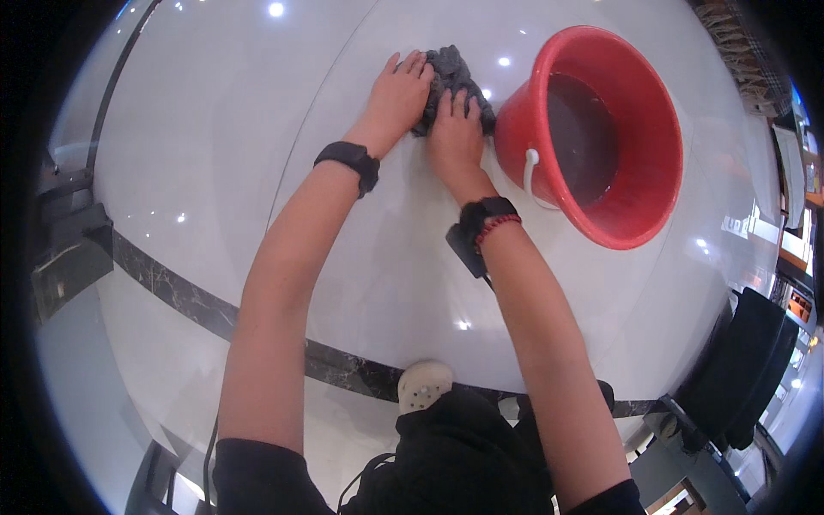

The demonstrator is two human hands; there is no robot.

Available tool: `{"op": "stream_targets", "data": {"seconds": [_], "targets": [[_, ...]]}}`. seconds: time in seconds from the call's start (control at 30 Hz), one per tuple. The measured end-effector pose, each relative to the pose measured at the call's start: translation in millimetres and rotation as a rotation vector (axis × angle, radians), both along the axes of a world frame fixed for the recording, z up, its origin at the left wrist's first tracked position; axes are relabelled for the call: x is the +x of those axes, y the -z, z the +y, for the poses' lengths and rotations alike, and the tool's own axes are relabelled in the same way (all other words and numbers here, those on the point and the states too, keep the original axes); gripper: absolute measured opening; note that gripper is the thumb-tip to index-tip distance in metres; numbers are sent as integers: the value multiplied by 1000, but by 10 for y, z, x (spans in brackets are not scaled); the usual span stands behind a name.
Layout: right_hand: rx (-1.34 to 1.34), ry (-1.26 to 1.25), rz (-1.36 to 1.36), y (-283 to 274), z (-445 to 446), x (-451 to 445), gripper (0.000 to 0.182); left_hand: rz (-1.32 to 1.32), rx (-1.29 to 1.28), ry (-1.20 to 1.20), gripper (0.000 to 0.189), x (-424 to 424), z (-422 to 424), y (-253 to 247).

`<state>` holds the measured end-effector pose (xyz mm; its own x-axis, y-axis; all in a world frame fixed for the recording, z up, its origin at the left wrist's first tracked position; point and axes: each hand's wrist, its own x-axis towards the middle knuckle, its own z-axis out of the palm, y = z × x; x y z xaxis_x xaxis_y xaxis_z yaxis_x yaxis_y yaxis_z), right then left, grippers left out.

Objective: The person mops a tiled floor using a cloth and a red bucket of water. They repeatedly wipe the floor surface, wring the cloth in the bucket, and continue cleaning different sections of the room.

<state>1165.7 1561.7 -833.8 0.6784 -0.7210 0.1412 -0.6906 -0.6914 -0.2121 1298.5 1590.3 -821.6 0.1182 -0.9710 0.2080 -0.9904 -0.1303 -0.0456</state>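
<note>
A dark grey cloth lies bunched on the glossy white tiled floor. My left hand rests on its left side with the fingers spread a little. On the cloth's lower right part lies my right hand, fingers pointing away from me; whether either hand grips the fabric is hard to tell. Just right of the cloth stands a red plastic bucket with a white handle, holding murky grey water. Both wrists wear black bands.
A dark marble strip crosses the floor near my feet, beside a beige clog. A black chair stands at the right edge. Dark furniture is at the far left, and a fringed textile at the upper right.
</note>
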Motion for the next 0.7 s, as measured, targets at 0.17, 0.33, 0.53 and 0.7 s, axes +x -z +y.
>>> {"op": "stream_targets", "data": {"seconds": [0.17,0.33,0.53,0.7], "targets": [[-3,-7,26,-30,83,-183,48,253,34,21,58,-150,137,-24],[129,-160,-42,-191,575,-1115,46,201,111,148,54,-854,888,-109],[297,-457,113,-551,1134,-2392,33,177,302,474,31,-2163,1940,-196],[461,-546,310,-843,1394,-3149,31,433,453,860,10,-2942,2030,-170]]}}
